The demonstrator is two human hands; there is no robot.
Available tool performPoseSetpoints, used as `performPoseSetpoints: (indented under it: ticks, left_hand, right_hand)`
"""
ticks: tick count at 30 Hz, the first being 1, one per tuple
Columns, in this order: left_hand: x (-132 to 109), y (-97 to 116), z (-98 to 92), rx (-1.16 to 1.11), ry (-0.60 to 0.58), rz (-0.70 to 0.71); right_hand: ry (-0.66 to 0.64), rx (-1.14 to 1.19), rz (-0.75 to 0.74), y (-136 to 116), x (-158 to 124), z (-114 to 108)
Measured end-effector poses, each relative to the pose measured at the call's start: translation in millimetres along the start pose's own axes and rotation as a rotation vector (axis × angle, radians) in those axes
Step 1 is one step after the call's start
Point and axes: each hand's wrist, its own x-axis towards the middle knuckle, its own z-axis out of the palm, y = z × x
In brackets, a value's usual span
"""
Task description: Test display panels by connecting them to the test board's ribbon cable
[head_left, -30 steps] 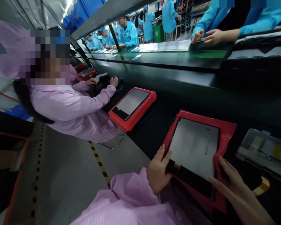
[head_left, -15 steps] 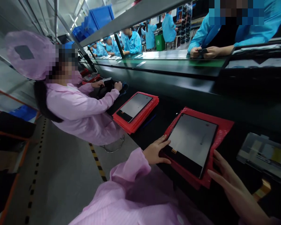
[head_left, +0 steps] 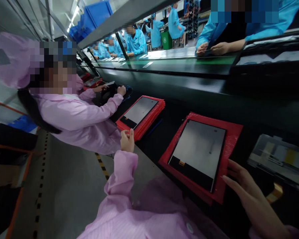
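In front of me a flat display panel (head_left: 199,147) with a grey-white face and black lower strip lies on red plastic wrap (head_left: 233,132). My right hand (head_left: 244,186) rests at the wrap's right edge, thumb and fingers apart, the fingertips against the red. To the left, a similar panel (head_left: 142,109) tops a stack of red sheets (head_left: 149,121). At that stack's near corner is my left hand (head_left: 127,141), its fingers curled in and thumb up. Whether it grips the corner is hidden from me.
A clear plastic case (head_left: 276,157) and an orange-gold strip (head_left: 275,193) lie right. A blue pen-like stick (head_left: 154,127) lies between the panels. A co-worker in pink (head_left: 72,113) sits left; a person in blue (head_left: 271,26) sits across the raised green-black belt (head_left: 174,66).
My left hand has let go of the near panel's left edge and moved left to the stack's corner, its fingers curling. My right hand stays at the red wrap's edge.
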Motion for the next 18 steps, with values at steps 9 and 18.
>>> performPoseSetpoints:
  ticks: [9, 18]
  left_hand:
    - [29, -19, 3.3, -0.029, -0.148, -0.261]
    - [28, -23, -3.4, -0.280, -0.214, -0.192]
  right_hand:
    - [-0.002, 0.018, -0.041, 8, 4, 0]
    - [-0.033, 0.078, -0.040, 13, 5, 0]
